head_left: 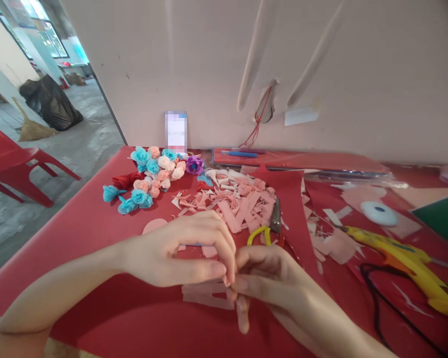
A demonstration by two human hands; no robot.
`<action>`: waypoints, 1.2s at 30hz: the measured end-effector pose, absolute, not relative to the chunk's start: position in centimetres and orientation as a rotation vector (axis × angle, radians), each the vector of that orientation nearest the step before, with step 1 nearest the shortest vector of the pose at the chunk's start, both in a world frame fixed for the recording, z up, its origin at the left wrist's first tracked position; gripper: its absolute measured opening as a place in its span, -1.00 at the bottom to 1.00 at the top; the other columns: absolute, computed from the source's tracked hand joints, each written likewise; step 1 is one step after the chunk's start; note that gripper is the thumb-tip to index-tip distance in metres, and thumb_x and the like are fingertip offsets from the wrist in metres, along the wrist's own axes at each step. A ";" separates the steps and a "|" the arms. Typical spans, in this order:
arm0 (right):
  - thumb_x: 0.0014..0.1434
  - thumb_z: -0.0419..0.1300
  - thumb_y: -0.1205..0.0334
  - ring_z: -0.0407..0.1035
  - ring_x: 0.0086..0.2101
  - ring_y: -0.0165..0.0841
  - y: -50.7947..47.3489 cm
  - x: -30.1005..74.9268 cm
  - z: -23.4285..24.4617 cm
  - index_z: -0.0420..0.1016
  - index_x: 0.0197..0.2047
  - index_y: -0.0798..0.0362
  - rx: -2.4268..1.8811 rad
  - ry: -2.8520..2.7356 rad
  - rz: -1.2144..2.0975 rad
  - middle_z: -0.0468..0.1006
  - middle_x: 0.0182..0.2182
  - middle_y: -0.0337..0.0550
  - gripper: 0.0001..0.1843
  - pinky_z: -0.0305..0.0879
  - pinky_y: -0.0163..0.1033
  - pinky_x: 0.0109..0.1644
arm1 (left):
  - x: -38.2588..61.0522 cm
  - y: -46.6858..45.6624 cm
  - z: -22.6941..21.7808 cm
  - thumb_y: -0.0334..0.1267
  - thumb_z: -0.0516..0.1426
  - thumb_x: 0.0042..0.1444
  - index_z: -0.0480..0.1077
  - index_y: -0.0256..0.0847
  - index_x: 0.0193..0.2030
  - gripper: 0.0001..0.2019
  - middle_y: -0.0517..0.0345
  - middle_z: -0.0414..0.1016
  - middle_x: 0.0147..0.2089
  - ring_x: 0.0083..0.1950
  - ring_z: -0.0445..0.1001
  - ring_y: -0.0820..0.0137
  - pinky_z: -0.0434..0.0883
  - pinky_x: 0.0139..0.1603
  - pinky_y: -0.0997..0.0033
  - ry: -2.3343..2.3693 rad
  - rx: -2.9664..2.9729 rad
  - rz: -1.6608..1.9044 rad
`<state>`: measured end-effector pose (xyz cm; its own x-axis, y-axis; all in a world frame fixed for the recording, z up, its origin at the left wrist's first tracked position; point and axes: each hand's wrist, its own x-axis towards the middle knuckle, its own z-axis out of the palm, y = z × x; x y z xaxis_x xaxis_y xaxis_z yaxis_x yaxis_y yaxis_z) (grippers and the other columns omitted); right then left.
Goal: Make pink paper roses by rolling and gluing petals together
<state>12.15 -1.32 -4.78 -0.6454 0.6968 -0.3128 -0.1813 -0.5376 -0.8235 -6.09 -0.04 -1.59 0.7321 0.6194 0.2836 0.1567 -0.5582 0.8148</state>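
Observation:
My left hand (186, 248) and my right hand (267, 278) meet above the red tabletop, fingertips touching. Both are closed in a pinch; whatever sits between the fingers is too small or hidden to make out. Beneath them lie pale pink paper strips (205, 297). Just beyond is a heap of cut pink paper pieces (242, 199). Scissors (275, 216) with yellow handles lie at the heap's right side, partly behind my right hand. A pink paper disc (155, 225) shows behind my left wrist.
Blue, pink, red and purple paper flowers (153, 166) cluster at the back left, before a propped phone (175, 130). A yellow glue gun (403, 253) with a black cord lies right, near a white oval object (379, 213). Pens (241, 153) lie by the wall. A red chair (18, 159) stands left.

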 end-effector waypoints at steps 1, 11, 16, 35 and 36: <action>-0.12 0.31 0.31 0.34 -0.68 -0.55 -1.3 12.1 -4.8 0.53 -0.56 0.14 -0.845 -1.052 2.233 0.48 -0.65 -0.29 -0.92 0.33 -0.48 -0.61 | -6.1 0.0 -1.6 -0.48 -0.01 0.10 0.29 -0.20 -0.42 -0.84 0.15 0.39 -0.37 -0.28 0.33 0.45 0.34 -0.15 0.40 0.576 2.074 0.691; -0.10 0.27 0.36 0.34 -0.66 -0.55 -1.0 12.0 -5.1 0.53 -0.53 0.18 -0.699 -0.879 2.443 0.50 -0.64 -0.26 -0.95 0.39 -0.45 -0.59 | -6.4 0.2 -2.1 -0.39 0.05 0.09 0.27 -0.19 -0.41 -0.92 0.13 0.35 -0.35 -0.26 0.30 0.39 0.32 -0.17 0.33 0.540 1.863 0.598; -0.10 0.27 0.38 0.34 -0.67 -0.56 -1.1 12.0 -5.3 0.53 -0.52 0.18 -0.659 -0.809 2.493 0.50 -0.65 -0.26 -0.97 0.39 -0.46 -0.62 | -6.1 0.2 -2.1 -0.41 0.02 0.09 0.23 -0.19 -0.42 -0.90 0.13 0.29 -0.35 -0.28 0.28 0.40 0.31 -0.21 0.35 0.537 1.849 0.625; -0.04 0.25 0.38 0.30 -0.65 -0.57 -1.4 12.0 -5.4 0.50 -0.51 0.21 -0.640 -0.718 2.486 0.47 -0.64 -0.25 -0.94 0.40 -0.48 -0.64 | -5.9 -0.1 -2.6 -0.50 0.07 0.01 0.24 -0.23 -0.40 -0.89 0.13 0.32 -0.36 -0.27 0.29 0.43 0.34 -0.18 0.40 0.568 2.043 0.716; -0.04 0.24 0.38 0.30 -0.65 -0.57 -1.4 12.0 -5.4 0.50 -0.51 0.21 -0.627 -0.720 2.492 0.47 -0.64 -0.25 -0.94 0.40 -0.48 -0.64 | -5.9 -0.1 -2.6 -0.50 0.07 0.02 0.24 -0.23 -0.41 -0.89 0.13 0.32 -0.36 -0.27 0.29 0.43 0.35 -0.17 0.40 0.570 2.051 0.721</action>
